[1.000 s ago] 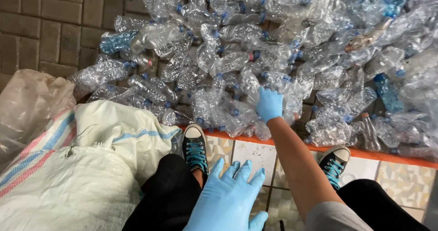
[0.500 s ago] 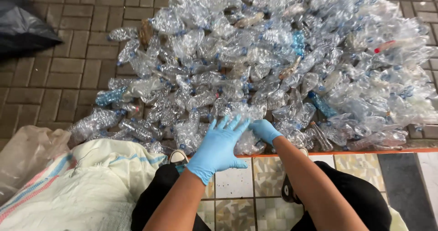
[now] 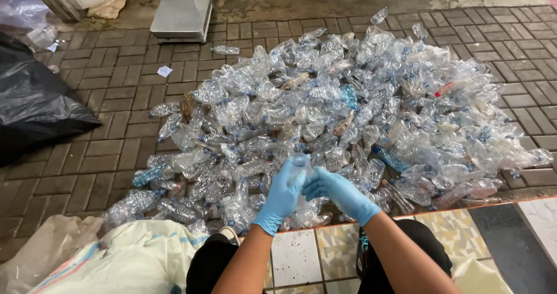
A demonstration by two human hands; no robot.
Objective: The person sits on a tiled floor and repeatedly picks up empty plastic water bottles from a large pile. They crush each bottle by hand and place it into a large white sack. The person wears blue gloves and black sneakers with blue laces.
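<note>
down at the near edge of the heap of crushed clear plastic bottles on the brick paving, both blue-gloved hands meet on 1 clear bottle. left hand has its grip wrapped around the bottle's body, holding it upright. right hand touches it from the side, fingers curled; whether that grip pinches it, i cannot tell. a white woven sack lies by the left knee, a metal scale beyond the heap.
</note>
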